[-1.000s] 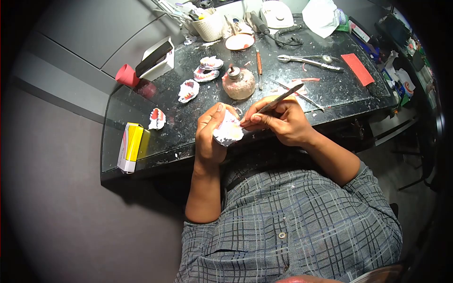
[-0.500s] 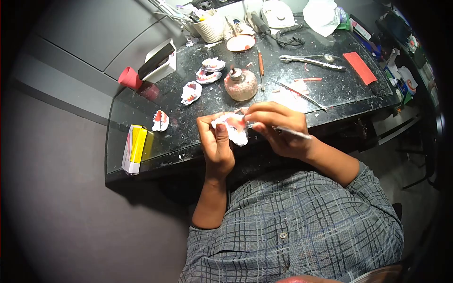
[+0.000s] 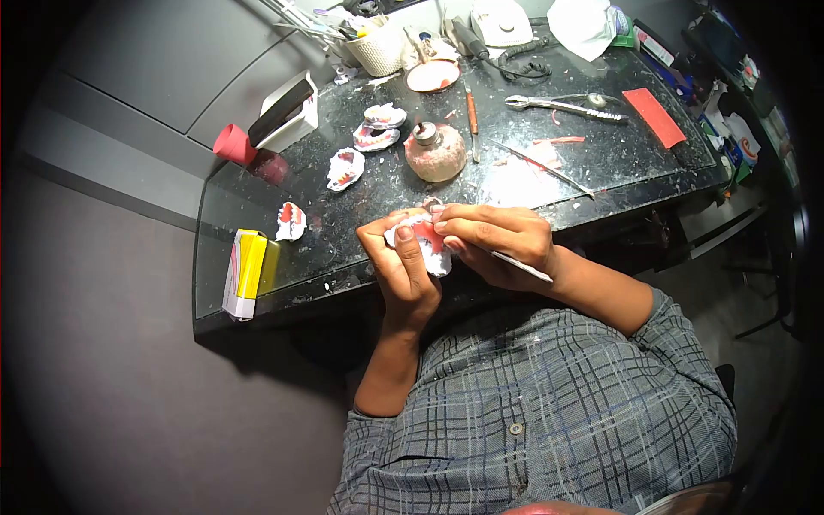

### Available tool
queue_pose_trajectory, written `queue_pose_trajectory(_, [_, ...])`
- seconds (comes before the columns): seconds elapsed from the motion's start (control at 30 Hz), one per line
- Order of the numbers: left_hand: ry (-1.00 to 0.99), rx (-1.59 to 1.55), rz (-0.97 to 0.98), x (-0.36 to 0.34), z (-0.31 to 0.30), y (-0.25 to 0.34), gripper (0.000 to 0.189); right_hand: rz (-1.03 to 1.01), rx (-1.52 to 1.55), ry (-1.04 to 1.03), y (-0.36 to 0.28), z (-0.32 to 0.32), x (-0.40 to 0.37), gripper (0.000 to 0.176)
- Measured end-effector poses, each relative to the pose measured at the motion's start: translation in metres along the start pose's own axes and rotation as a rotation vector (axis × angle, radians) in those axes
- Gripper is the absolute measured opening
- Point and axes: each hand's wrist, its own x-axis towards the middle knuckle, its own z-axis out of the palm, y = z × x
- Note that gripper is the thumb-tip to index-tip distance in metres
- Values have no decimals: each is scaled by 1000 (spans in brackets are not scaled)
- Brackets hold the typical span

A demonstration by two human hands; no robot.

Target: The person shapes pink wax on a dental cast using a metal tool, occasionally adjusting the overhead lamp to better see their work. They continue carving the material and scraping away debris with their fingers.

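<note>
A white plaster dental cast (image 3: 438, 260) with pink wax on it is in my left hand (image 3: 403, 266), thumb on its front and fingers behind. My right hand (image 3: 506, 240) is closed around a thin metal tool (image 3: 525, 266), whose handle sticks out below the fingers. The fingertips of that hand touch the right side of the cast, at the pink wax (image 3: 427, 233). They hide the tool's working end. Just beyond the hands stands a round burner (image 3: 436, 153) with a metal neck.
More casts (image 3: 345, 169) lie at the left, near a yellow box (image 3: 249, 270) and a pink cup (image 3: 233, 144). An orange-handled tool (image 3: 471, 113), a thin red tool (image 3: 549, 167), metal pliers (image 3: 566, 108) and a red wax sheet (image 3: 654, 118) lie beyond my right hand.
My right hand has moved slightly left, and its fingertips now press against the cast. The cast is turned a little, and the tool's handle points lower.
</note>
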Motion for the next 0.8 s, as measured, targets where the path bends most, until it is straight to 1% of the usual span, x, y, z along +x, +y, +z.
queue_pose_trajectory(0.23, [10,-10,23,1,3,3,26,10,-14,19,1,1,-1,20])
queue_pose_trajectory(0.53, [5,-36,10,1,4,4,26,7,-5,-9,0,0,-1,19])
queue_pose_trajectory(0.8, [14,6,-28,2,3,13,27,22,37,-25,0,-2,-3,22])
